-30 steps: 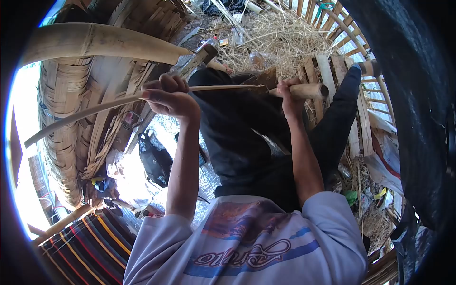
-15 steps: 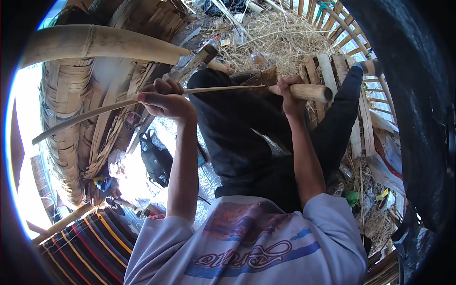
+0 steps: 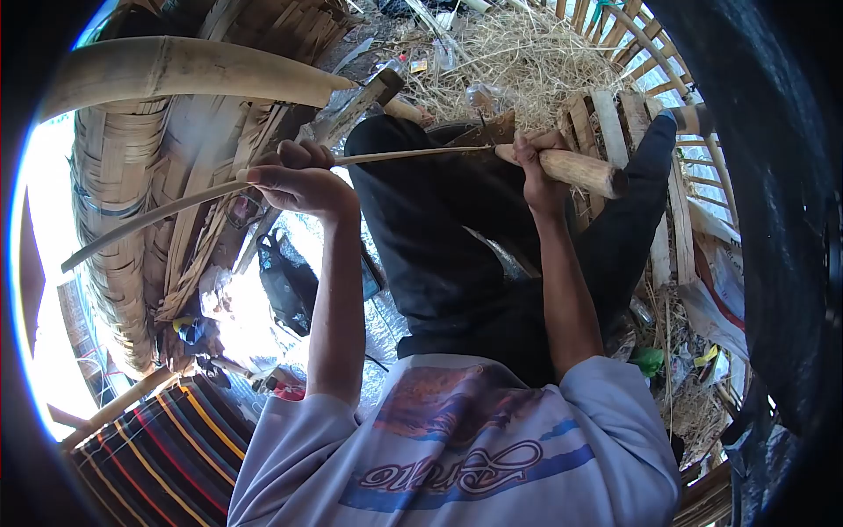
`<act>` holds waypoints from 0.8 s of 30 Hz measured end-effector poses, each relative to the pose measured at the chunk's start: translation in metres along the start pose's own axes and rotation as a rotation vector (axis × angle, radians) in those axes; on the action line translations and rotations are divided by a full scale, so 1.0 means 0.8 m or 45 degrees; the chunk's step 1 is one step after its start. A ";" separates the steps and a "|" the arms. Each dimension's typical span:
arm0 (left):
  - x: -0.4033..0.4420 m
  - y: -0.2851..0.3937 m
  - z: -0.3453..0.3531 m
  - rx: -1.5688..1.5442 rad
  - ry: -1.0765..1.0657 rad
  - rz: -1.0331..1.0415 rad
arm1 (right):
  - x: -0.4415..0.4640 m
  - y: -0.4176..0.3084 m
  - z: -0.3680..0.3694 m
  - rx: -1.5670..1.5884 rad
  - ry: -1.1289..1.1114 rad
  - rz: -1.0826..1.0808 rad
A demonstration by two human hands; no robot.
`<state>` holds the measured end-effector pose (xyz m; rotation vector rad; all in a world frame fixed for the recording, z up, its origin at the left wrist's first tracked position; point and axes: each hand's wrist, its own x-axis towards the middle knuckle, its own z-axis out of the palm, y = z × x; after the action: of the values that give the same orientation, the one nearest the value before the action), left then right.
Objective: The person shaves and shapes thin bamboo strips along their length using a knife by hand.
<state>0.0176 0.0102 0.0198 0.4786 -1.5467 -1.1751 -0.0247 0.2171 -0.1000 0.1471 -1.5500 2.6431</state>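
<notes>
My left hand (image 3: 303, 183) is closed around a long, thin bamboo strip (image 3: 158, 214), thumb lying along it. The strip bends a little, from the lower left across my raised knee to a tip near my right hand. My right hand (image 3: 542, 171) grips a knife by its thick, round wooden handle (image 3: 583, 171), whose butt points right. Its dark blade (image 3: 486, 129) shows only as a narrow sliver by the strip's tip. Whether the edge touches the strip, I cannot tell.
A thick bamboo pole (image 3: 193, 70) crosses the upper left above woven bamboo panels (image 3: 123, 176). Wooden slats (image 3: 606, 123) lie right of my hands. Dry straw (image 3: 536, 61) and plastic scraps cover the ground ahead. A striped cloth (image 3: 162, 452) is at lower left, a dark sheet (image 3: 746, 132) at right.
The knife has turned: its blade, broader before, now looks narrow, and the handle's butt sits slightly lower and further right. My left hand and the strip have shifted slightly.
</notes>
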 end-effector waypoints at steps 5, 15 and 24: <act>-0.006 0.011 0.018 -0.033 -0.085 0.026 | -0.004 0.082 -0.024 -0.290 -0.168 -0.105; -0.011 0.020 0.022 -0.037 -0.111 0.014 | -0.013 0.071 -0.022 -0.601 -0.218 -0.222; -0.005 0.017 0.043 -0.025 -0.029 0.102 | -0.004 0.062 -0.015 -0.358 -0.167 -0.088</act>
<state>-0.0080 0.0339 0.0322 0.3881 -1.5579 -1.1367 -0.0275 0.2035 -0.1494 0.3551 -1.8992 2.3752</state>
